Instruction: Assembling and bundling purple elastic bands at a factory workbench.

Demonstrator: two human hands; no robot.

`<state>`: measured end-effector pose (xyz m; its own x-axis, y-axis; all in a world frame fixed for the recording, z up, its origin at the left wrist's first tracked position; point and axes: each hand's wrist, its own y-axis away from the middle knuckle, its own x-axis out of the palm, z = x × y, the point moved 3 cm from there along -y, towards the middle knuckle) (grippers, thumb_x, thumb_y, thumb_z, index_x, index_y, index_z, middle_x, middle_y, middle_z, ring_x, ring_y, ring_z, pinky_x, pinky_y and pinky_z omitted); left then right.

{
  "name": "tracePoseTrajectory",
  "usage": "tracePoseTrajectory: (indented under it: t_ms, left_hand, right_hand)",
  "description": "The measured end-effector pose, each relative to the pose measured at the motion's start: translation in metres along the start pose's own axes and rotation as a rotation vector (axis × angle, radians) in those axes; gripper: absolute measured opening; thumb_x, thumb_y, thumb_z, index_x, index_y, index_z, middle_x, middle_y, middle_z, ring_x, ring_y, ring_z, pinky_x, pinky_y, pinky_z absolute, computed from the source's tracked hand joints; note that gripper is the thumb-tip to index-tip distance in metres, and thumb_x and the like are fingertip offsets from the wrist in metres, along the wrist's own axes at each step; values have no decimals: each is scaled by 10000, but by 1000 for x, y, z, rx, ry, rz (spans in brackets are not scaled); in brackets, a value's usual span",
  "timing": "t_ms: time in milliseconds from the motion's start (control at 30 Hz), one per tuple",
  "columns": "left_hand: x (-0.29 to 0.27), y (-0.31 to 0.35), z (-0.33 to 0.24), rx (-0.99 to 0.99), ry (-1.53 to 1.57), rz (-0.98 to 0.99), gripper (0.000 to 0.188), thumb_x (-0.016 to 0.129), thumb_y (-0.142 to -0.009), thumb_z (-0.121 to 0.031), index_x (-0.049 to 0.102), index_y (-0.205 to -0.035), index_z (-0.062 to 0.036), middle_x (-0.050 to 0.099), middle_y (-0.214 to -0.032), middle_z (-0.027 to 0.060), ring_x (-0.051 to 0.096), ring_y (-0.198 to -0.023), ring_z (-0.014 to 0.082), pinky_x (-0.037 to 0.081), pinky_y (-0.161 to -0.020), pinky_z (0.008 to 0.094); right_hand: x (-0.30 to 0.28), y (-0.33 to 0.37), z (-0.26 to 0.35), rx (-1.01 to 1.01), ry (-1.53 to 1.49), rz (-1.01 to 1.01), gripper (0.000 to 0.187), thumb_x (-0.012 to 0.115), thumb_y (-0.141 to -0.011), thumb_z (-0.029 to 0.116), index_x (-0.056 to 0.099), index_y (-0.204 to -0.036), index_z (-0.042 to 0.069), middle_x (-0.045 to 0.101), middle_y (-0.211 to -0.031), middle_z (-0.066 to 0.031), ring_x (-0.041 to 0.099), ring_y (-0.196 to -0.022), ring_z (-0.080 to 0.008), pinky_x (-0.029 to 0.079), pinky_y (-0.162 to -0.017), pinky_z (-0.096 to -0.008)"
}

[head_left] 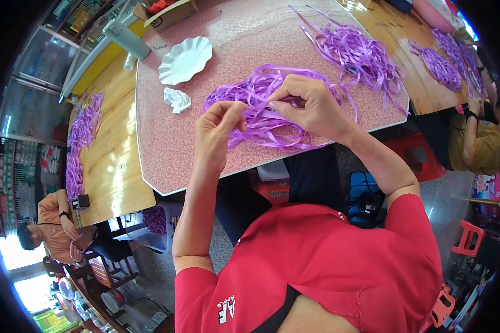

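Thin, flat purple ribbon (269, 127) with a satiny sheen lies in a loose, looping heap near the front edge of the tabletop (172, 150), right under the two hands. The left hand (219, 130) pinches the ribbon narrowly between thumb and forefinger, its other fingers curled; the right hand (311, 105) does the same just beside it, thumb tip against a bent forefinger. Which strand each holds cannot be followed into the tangle, and the right hand covers part of the heap.

The tabletop is pink and finely speckled, with angled corners and a pale rim. A second heap (361, 53) of the same ribbon sits toward its far right, tails straggling outward. To the left are a glossy white plate (185, 61) with a wavy rim and, below it, a crumpled white tissue (177, 100). Beyond stands a smooth grey-green bottle (126, 39); the cardboard box (169, 15) is cut off at the top. Small bits beside the bottle are too tiny to make out.
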<state>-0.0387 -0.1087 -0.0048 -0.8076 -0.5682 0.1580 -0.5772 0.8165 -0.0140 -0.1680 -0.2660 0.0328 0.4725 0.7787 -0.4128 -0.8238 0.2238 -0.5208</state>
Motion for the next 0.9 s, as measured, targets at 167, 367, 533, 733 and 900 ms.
tracePoseTrajectory:
  t_ms: [167,367,533,733,900]
  left_hand:
    - [16,-2,-4,85,-143,-71,569,400,-1040,-474,673,-987,23,617,-784,39,573,-718,114,451,-695,253]
    - [36,-1,1,103,-262,70,545,409,-1045,-448,616,-826,5,560,-703,16,499,-681,96,407,-637,248]
    - [38,-2,5,217,-300,-13,349,473,-1048,-302,560,-867,-16,538,-764,6,469,-736,77,397,-667,238]
    - [37,5,2,160,-116,76,183,516,-1031,-200,550,-989,-26,569,-873,7,525,-868,75,437,-803,231]
    - [34,8,-4,85,-36,78,84,642,-947,-93,586,-969,-34,582,-918,-1,539,-908,70,445,-833,230]
  right_hand:
    - [0,0,-1,83,-76,-9,65,711,-845,9,699,-907,20,574,-774,4,500,-672,-52,375,-557,-223]
    - [2,2,-1,-73,-7,-31,87,715,-833,3,700,-917,15,543,-738,-10,488,-631,-82,368,-538,-238]
    - [2,5,-1,-108,55,-40,120,718,-824,1,709,-942,16,555,-744,-26,509,-631,-102,378,-542,-240]
    - [-1,7,-4,126,-178,-4,101,688,-874,36,707,-969,5,586,-775,13,532,-693,-43,411,-585,-215]
    - [-4,8,-10,285,-380,22,129,666,-908,81,695,-991,-13,631,-832,13,551,-739,-27,438,-623,-194]
